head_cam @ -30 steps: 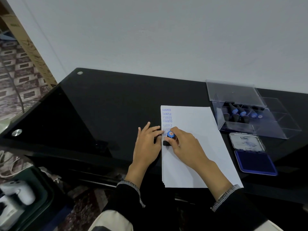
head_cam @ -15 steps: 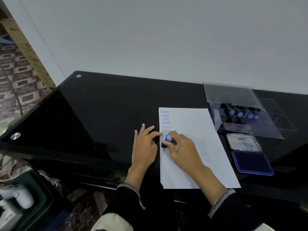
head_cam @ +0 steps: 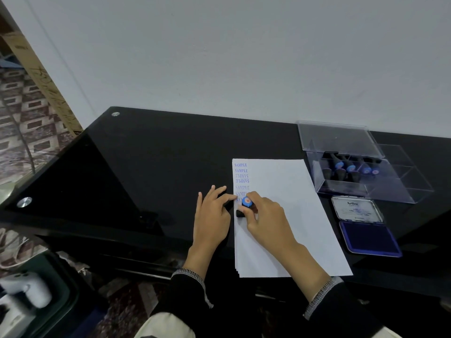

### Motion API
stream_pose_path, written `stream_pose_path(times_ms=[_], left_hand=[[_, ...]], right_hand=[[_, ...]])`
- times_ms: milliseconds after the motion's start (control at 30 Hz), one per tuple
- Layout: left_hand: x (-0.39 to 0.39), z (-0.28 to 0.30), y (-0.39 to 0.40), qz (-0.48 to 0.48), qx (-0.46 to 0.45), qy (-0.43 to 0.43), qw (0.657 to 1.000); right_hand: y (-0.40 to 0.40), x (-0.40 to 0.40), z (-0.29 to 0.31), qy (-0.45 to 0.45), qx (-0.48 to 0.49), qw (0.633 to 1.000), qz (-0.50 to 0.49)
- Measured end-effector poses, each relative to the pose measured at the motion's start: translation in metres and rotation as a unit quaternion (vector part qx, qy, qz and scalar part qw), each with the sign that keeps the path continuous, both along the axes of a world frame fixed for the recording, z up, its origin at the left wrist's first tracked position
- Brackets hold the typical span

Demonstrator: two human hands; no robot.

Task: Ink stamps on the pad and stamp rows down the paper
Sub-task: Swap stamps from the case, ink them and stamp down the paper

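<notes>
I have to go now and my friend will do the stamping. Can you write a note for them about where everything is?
Right hand grips the stamp, pressed on the paper near its left edge. Left hand rests on the table, fingertips at the paper's edge.
Ink pad lies open right of the paper; spare stamps sit in the clear box behind it.
Done: a column of SAMPLE prints down the left.
Left: the lower half and the other columns.

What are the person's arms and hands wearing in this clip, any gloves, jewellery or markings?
Both hands are bare: the left hand and right hand show no gloves, and no rings or watch can be seen. Each arm has a black long sleeve, with the left sleeve cuff and right sleeve cuff edged in grey-white ribbed knit trim.
</notes>
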State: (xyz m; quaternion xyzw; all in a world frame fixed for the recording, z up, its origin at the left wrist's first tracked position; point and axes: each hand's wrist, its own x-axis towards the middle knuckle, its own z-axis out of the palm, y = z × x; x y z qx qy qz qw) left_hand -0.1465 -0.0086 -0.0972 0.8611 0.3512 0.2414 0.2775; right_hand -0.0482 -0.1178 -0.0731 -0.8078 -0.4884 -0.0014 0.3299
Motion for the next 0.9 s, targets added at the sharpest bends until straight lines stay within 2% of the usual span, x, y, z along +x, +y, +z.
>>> stream_pose_path(times_ms=[167, 433, 667, 900], left_hand=[[0.000, 0.000, 0.000, 0.001, 0.001, 0.000, 1.000], [-0.001, 0.002, 0.000, -0.003, -0.001, 0.006, 1.000], [0.000, 0.000, 0.000, 0.004, 0.003, 0.001, 1.000], [0.001, 0.000, 0.001, 0.005, 0.001, 0.000, 1.000]], right_hand=[[-0.002, -0.006, -0.003, 0.002, 0.016, 1.000, -0.010], [0.015, 0.014, 0.009, 0.038, -0.040, 0.998, -0.010], [-0.004, -0.006, -0.003, -0.007, 0.021, 1.000, -0.005], [0.002, -0.001, 0.002, 0.003, 0.011, 1.000, -0.003]])
